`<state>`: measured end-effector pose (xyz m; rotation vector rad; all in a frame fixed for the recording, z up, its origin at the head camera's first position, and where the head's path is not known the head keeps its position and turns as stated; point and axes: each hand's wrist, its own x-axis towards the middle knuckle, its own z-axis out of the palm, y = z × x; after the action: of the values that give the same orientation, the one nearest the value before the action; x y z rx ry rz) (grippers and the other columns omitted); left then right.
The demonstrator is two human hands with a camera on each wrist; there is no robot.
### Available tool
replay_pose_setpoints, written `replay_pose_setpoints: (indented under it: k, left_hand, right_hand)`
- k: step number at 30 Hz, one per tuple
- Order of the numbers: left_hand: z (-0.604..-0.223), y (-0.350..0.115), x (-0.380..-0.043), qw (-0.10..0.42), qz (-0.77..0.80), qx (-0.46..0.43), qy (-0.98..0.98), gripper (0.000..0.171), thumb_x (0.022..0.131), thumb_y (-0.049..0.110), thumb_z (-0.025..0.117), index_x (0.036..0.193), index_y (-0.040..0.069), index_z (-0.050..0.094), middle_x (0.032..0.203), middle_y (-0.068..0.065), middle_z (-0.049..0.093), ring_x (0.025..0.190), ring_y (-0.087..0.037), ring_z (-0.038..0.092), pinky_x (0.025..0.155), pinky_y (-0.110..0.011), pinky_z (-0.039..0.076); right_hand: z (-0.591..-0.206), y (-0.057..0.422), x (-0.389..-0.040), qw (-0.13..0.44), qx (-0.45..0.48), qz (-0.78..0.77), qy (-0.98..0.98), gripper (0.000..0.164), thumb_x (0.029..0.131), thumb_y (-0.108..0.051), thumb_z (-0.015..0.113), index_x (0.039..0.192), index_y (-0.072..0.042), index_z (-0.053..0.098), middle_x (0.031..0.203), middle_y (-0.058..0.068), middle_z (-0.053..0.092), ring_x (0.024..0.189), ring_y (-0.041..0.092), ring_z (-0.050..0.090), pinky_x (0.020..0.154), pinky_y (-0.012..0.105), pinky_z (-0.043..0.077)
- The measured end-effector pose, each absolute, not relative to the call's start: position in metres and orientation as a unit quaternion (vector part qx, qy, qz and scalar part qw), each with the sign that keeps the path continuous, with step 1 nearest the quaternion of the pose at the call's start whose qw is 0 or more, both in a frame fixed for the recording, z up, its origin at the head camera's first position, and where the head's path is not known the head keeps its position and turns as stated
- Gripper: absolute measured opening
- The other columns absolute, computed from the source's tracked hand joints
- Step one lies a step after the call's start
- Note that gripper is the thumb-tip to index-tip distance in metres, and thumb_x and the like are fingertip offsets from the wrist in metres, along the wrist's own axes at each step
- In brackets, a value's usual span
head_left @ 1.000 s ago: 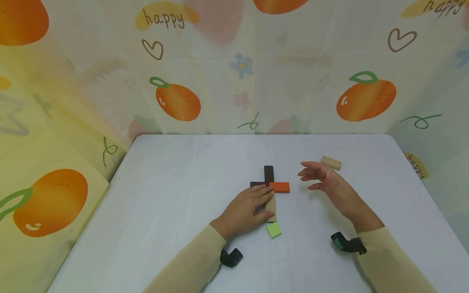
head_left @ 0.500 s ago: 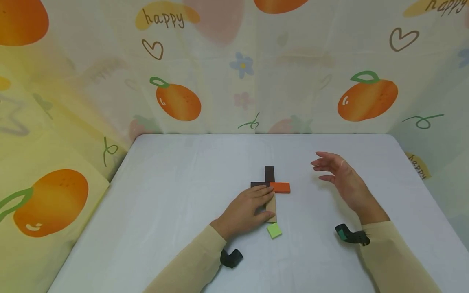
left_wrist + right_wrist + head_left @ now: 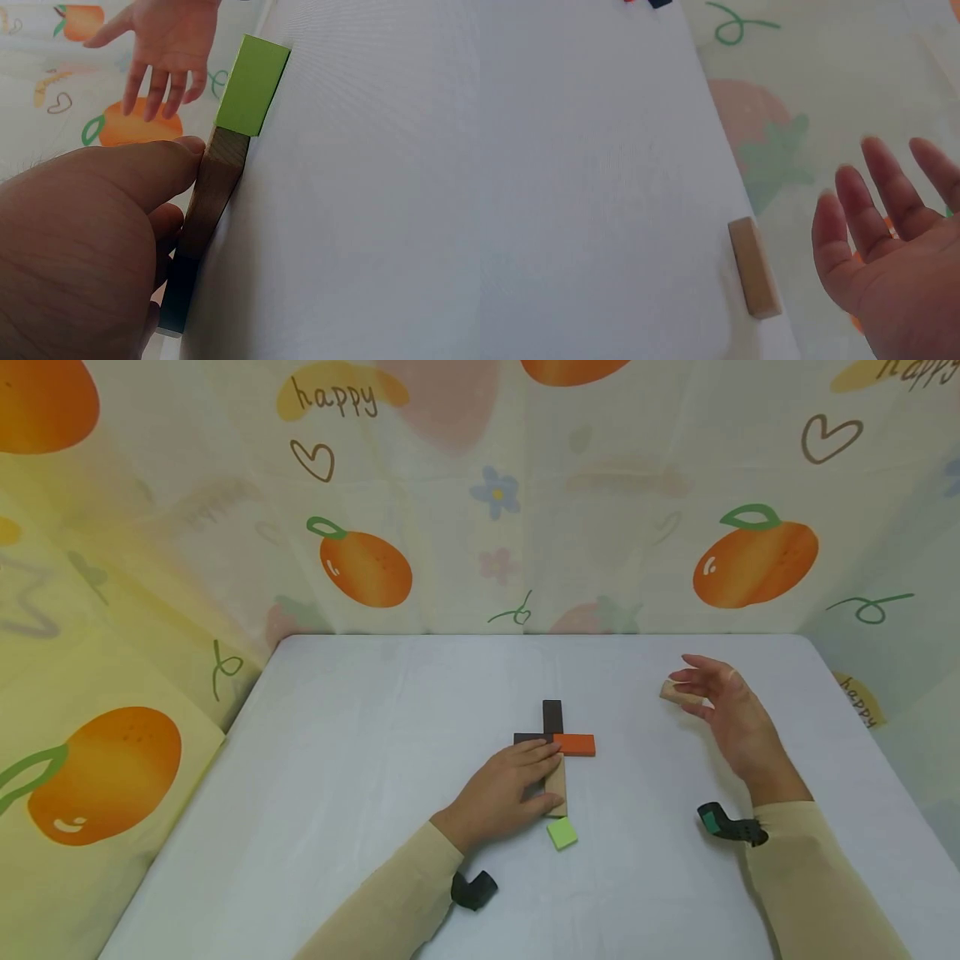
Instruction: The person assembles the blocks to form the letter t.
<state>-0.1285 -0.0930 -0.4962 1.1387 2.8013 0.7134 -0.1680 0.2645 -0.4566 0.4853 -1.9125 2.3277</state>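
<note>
My left hand (image 3: pixel 498 789) rests on a row of flat blocks, fingers over a dark block (image 3: pixel 528 738) and thumb on a plain wooden block (image 3: pixel 556 785). The left wrist view shows the thumb tip at the upper edge of that wooden block (image 3: pixel 210 191). A light green block (image 3: pixel 562 833) lies at its near end, turned at an angle. To the right, my right hand (image 3: pixel 731 714) hovers with fingers spread over a second wooden block (image 3: pixel 667 692), partly hidden behind the fingers. The right wrist view shows that loose block (image 3: pixel 754 270) on the table, apart from the fingers.
Another dark block (image 3: pixel 552 717) points away from the row, and an orange block (image 3: pixel 575 745) extends right. All lie on a white table (image 3: pixel 360 760). Behind its far edge hangs a cloth (image 3: pixel 442 527) printed with oranges.
My right hand has moved right and farther back, first covering the loose wooden block, which now shows between fingers and thumb. My left hand and the row of blocks have stayed put.
</note>
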Motion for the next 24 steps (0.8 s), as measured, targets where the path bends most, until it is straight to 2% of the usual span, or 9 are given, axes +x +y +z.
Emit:
replay_pose_setpoints:
  k: [4,10,13,16,20,23,24]
  left_hand:
    - [-0.497,-0.092,-0.129,0.018,0.229,0.367,0.901,0.064,0.108,0.043,0.07,0.161,0.009,0.055,0.167,-0.002,0.047,0.158,-0.018,0.035,0.129,-0.036,0.025]
    - [-0.497,-0.092,-0.128,0.017,0.232,0.368,0.9,0.064,0.109,0.043,0.07,0.161,0.009,0.055,0.167,-0.002,0.047,0.158,-0.018,0.034,0.129,-0.036,0.025]
    - [-0.497,-0.092,-0.128,0.016,0.233,0.368,0.9,0.064,0.109,0.043,0.069,0.161,0.009,0.055,0.167,-0.002,0.047,0.158,-0.017,0.034,0.129,-0.036,0.024]
    - [-0.497,-0.092,-0.128,0.014,0.234,0.369,0.899,0.064,0.109,0.042,0.07,0.161,0.009,0.055,0.167,-0.002,0.047,0.158,-0.017,0.034,0.129,-0.036,0.025]
    - [-0.496,-0.092,-0.128,0.011,0.237,0.37,0.898,0.064,0.109,0.042,0.07,0.16,0.008,0.055,0.167,-0.003,0.047,0.158,-0.018,0.035,0.129,-0.036,0.026]
    - [-0.496,-0.093,-0.128,0.011,0.237,0.37,0.898,0.063,0.109,0.042,0.07,0.16,0.008,0.055,0.167,-0.002,0.047,0.158,-0.018,0.035,0.129,-0.036,0.026]
    - [-0.496,-0.093,-0.128,0.012,0.238,0.369,0.898,0.063,0.109,0.041,0.07,0.16,0.008,0.055,0.167,-0.002,0.047,0.158,-0.018,0.035,0.129,-0.036,0.026]
  right_hand:
    - [-0.462,0.27,-0.169,0.067,0.126,0.769,-0.623,0.054,0.117,-0.044,0.046,0.153,-0.006,0.059,0.137,0.019,0.061,0.132,0.031,0.05,0.105,0.038,0.044]
    - [-0.472,0.278,-0.172,0.09,0.078,0.741,-0.661,0.042,0.117,-0.037,0.047,0.149,-0.012,0.06,0.137,0.014,0.057,0.131,0.024,0.046,0.104,0.037,0.038]
    - [-0.479,0.284,-0.173,0.097,0.054,0.692,-0.714,0.041,0.118,-0.034,0.043,0.152,-0.015,0.057,0.141,0.011,0.054,0.134,0.02,0.043,0.106,0.034,0.037]
    - [-0.486,0.29,-0.175,0.091,0.033,0.634,-0.767,0.047,0.119,-0.037,0.038,0.158,-0.014,0.051,0.15,0.015,0.05,0.143,0.025,0.039,0.113,0.035,0.034]
    - [-0.493,0.297,-0.177,0.046,0.011,0.579,-0.814,0.06,0.119,-0.043,0.038,0.169,-0.009,0.036,0.166,0.02,0.039,0.155,0.04,0.029,0.127,0.057,0.022]
    - [-0.495,0.297,-0.18,0.013,0.006,0.541,-0.841,0.071,0.116,-0.047,0.05,0.172,-0.007,0.03,0.17,0.023,0.034,0.154,0.048,0.029,0.125,0.071,0.02]
    - [-0.496,0.296,-0.181,0.006,0.002,0.529,-0.848,0.076,0.114,-0.048,0.056,0.172,-0.007,0.029,0.171,0.022,0.034,0.154,0.048,0.03,0.124,0.072,0.022]
